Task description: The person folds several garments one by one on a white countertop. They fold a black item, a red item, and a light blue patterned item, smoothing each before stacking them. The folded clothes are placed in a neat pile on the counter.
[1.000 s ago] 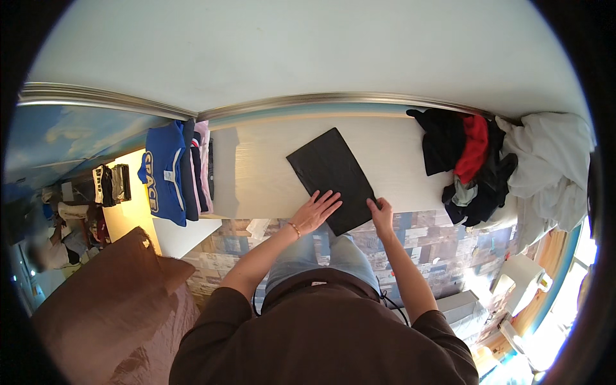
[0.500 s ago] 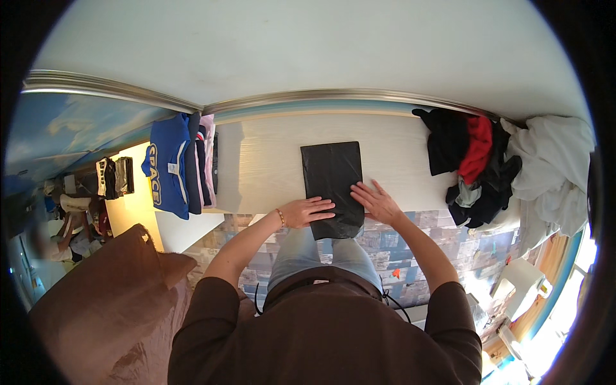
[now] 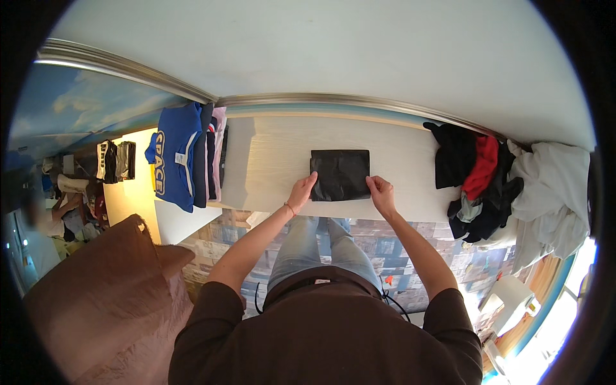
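Cloth [image 3: 341, 173] in black, folded shorter than a moment ago, now a compact rectangle.
Left hand [image 3: 301, 191] and right hand [image 3: 383, 194] grasp its opposite side edges, fingers pinching.

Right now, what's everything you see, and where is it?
Folded item: one, black, middle
Tabletop: one, pale, middle
Shirt: one, blue, left
Folded clothes: several, pink and dark, beside shirt
Small bundles: several, mostly dark, farther left
Messy clothes: several, black, red, grey, right
Cloth heap: one, white, far right
Cover: one, brown, lower left
Clutter: uncountable, blurred, far left
Floor: one, multicoloured, lower middle
Jeans: one pair, blue, lower middle
Top: one, brown, bottom
Left grip: one, bare, item's left edge
Right grip: one, bare, item's right edge
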